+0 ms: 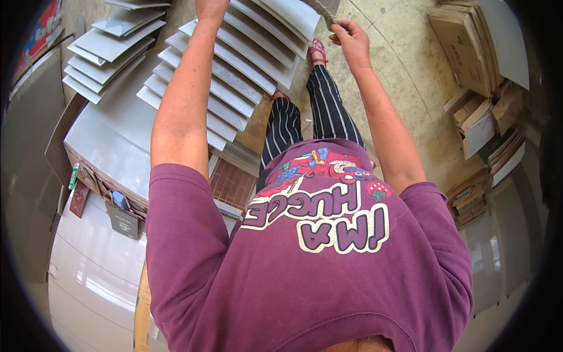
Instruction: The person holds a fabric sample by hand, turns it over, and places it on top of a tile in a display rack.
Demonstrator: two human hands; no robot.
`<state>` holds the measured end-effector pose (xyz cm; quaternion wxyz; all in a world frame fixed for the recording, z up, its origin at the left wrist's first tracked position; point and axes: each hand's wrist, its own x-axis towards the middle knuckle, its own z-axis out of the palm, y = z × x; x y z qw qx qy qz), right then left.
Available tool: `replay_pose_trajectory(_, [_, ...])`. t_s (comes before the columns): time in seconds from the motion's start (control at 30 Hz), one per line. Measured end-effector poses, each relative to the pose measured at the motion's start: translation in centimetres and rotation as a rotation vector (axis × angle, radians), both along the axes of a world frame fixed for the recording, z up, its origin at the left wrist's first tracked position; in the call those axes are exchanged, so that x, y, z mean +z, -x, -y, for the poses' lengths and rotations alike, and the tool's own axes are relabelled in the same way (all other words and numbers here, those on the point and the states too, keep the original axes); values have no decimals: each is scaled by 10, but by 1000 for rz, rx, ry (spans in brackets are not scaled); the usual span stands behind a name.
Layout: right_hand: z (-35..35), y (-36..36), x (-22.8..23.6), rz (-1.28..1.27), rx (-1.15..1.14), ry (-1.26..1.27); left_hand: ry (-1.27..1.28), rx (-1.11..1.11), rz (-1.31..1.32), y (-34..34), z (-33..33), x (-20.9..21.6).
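Note:
My left hand (211,7) reaches over a stack of pale grey folded sheets or flat bags (226,76), fanned in overlapping layers. Its fingers lie beyond the top edge of the view. Off the far right corner of that stack, my right hand (352,42) is closed, thumb and fingertips pinching the end of a grey-brown twisted cord (321,9). From there the cord runs up and out of view. A second stack of similar pale pieces (111,50) sits to the left, also in staggered layers.
Both stacks rest on a light table (111,138). Under its near edge are a dark grey box (122,221) and a green-and-white tube (74,176). Flattened cardboard (466,50) and open cartons (472,117) line the right side of the concrete floor (404,88).

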<state>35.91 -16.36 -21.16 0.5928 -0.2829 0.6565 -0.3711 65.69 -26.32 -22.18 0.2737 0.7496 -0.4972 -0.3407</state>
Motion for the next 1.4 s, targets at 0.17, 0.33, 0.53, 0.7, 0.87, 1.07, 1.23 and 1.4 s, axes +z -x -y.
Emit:
replay_pose_trajectory(0.17, [-32,-47,-17,-63,278,-160,-163,65,76,-50,-46,-2])
replay_pose_trajectory(0.33, [-74,-94,-6,-28,560,-167,-230,182,181,-124,-121,-7])
replay_pose_trajectory(0.53, [-115,-139,28,70,759,-175,-260,358,131,-179,-196,34])
replay_pose_trajectory(0.7, [-149,-184,50,26,941,-110,-255,405,178,-231,-262,57])
replay_pose_trajectory(0.87, [-186,-235,78,174,1058,-72,-204,522,157,-272,-317,97])
replay_pose_trajectory(1.07, [-209,-285,128,260,1214,14,-95,643,192,-319,-368,155])
replay_pose_trajectory(1.23, [-207,-309,162,422,1177,18,34,645,222,-343,-369,203])
replay_pose_trajectory(1.4, [-194,-304,158,632,977,-92,105,579,218,-334,-332,214])
